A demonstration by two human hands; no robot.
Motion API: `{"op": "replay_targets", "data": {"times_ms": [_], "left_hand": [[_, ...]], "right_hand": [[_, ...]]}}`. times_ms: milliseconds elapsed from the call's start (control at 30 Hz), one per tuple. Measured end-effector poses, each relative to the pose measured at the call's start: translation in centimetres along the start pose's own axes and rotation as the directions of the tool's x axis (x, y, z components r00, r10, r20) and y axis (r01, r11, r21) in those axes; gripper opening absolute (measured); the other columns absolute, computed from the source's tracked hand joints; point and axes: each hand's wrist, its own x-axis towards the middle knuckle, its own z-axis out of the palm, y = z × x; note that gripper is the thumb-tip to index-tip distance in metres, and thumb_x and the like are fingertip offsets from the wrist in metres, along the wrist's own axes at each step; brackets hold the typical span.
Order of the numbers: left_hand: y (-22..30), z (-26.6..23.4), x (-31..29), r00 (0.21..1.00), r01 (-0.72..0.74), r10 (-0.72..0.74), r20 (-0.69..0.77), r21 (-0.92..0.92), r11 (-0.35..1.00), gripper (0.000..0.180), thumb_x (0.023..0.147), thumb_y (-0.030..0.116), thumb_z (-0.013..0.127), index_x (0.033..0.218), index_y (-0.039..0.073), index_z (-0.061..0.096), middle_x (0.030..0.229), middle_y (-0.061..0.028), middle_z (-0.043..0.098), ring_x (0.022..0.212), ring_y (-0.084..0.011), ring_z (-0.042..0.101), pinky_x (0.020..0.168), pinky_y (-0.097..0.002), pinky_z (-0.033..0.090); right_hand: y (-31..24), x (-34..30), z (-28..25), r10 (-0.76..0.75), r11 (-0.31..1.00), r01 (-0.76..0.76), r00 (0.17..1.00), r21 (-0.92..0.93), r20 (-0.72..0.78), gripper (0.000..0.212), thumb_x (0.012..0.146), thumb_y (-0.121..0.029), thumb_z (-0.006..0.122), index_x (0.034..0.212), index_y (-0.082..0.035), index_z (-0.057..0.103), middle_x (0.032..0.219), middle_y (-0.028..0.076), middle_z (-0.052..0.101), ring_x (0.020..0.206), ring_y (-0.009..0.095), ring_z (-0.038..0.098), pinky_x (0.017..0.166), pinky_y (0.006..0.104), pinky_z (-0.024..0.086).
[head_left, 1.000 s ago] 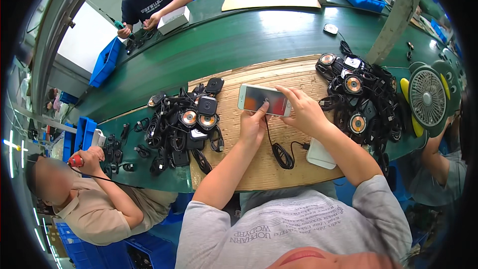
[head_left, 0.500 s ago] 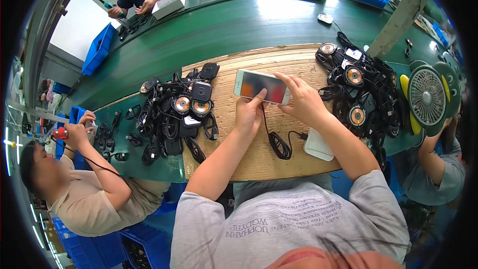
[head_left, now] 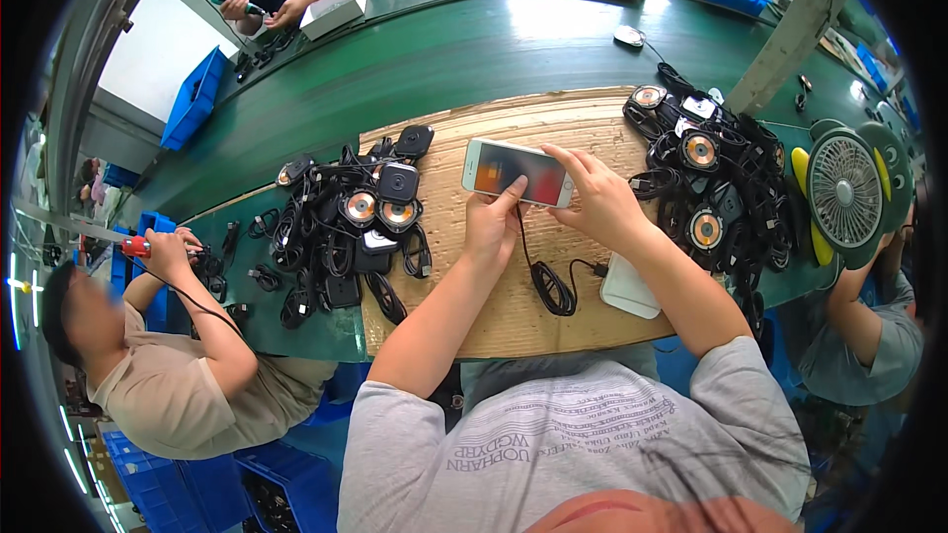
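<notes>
A white-framed smartphone (head_left: pixel 517 174) is held sideways above the cardboard sheet, its screen lit and facing up. My left hand (head_left: pixel 494 222) grips it from below, the thumb lying on the glass. At the phone's right end, my right hand (head_left: pixel 604 195) closes around the edge with fingers on top. A black cable (head_left: pixel 553 288) comes out from under the phone by my left fingers, and whatever sits behind the phone is hidden. The cable lies in a small coil and its plug meets a white power bank (head_left: pixel 630 288) beside my right forearm.
Heaps of black-cabled round and square charger pads flank the cardboard (head_left: pixel 454 321), a left heap (head_left: pixel 341 227) and a right heap (head_left: pixel 706 178). A green fan (head_left: pixel 845 192) stands at far right. Beyond runs a green conveyor belt (head_left: pixel 474 49). Co-workers sit left, right and across.
The phone and both my hands have barely shifted. On the belt, a white pad with its cable has slid slightly left. The left co-worker's red tool has moved up and right.
</notes>
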Motion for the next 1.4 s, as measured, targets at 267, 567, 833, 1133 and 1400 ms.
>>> {"op": "replay_targets", "data": {"times_ms": [267,567,833,1133,1400], "left_hand": [[0.1,-0.3,0.7,0.996,-0.070,0.085,-0.018,0.406,0.911,0.026,0.093,0.015,0.068,0.112,0.001,0.058,0.103,-0.0108,0.066,0.086,-0.0155,0.065,0.075,-0.0239,0.052],[2.8,2.1,0.5,0.666,-0.511,0.427,0.612,0.790,-0.338,0.028,0.093,0.028,0.064,0.077,0.005,0.065,0.075,-0.0049,0.065,0.070,-0.0213,0.059,0.064,-0.0321,0.048],[-0.6,3.0,-4.8,0.780,-0.624,-0.201,0.593,0.711,-0.324,0.024,0.082,0.023,0.072,0.069,0.006,0.063,0.072,-0.0060,0.063,0.072,-0.0217,0.059,0.065,-0.0345,0.049],[7.3,1.5,-4.8,0.879,-0.242,0.147,0.453,0.691,-0.682,0.023,0.078,0.027,0.074,0.087,0.008,0.062,0.084,-0.0080,0.064,0.076,-0.0262,0.063,0.066,-0.0368,0.051],[4.6,-1.7,-7.4,0.974,-0.107,0.105,0.203,0.810,-0.576,0.037,0.083,0.028,0.071,0.111,0.010,0.055,0.089,-0.0084,0.062,0.077,-0.0283,0.065,0.070,-0.0370,0.052]], "right_hand": [[0.3,-0.3,-0.2,0.092,0.996,-0.092,0.995,0.001,0.030,0.084,0.067,-0.018,0.078,0.143,-0.016,0.042,0.122,0.009,0.060,0.100,0.025,0.064,0.078,0.0337,0.054],[3.7,0.0,-1.3,0.065,0.958,-0.114,0.980,-0.263,-0.188,0.077,0.074,-0.029,0.079,0.141,-0.014,0.044,0.118,0.013,0.062,0.104,0.028,0.062,0.088,0.0367,0.051],[-1.3,-7.1,-9.1,-0.128,0.992,0.126,0.965,0.026,0.229,0.075,0.075,-0.033,0.077,0.142,-0.018,0.046,0.139,0.014,0.051,0.121,0.029,0.054,0.097,0.0405,0.045],[-2.0,-13.6,-5.4,0.071,0.992,-0.068,0.997,-0.111,0.023,0.075,0.069,-0.027,0.079,0.138,-0.022,0.052,0.143,0.009,0.049,0.135,0.027,0.043,0.110,0.0435,0.031],[-2.5,-13.7,-5.3,0.069,0.995,-0.070,0.998,-0.078,-0.010,0.069,0.068,-0.022,0.080,0.132,-0.021,0.057,0.143,0.008,0.050,0.135,0.027,0.043,0.111,0.0425,0.031]]}}
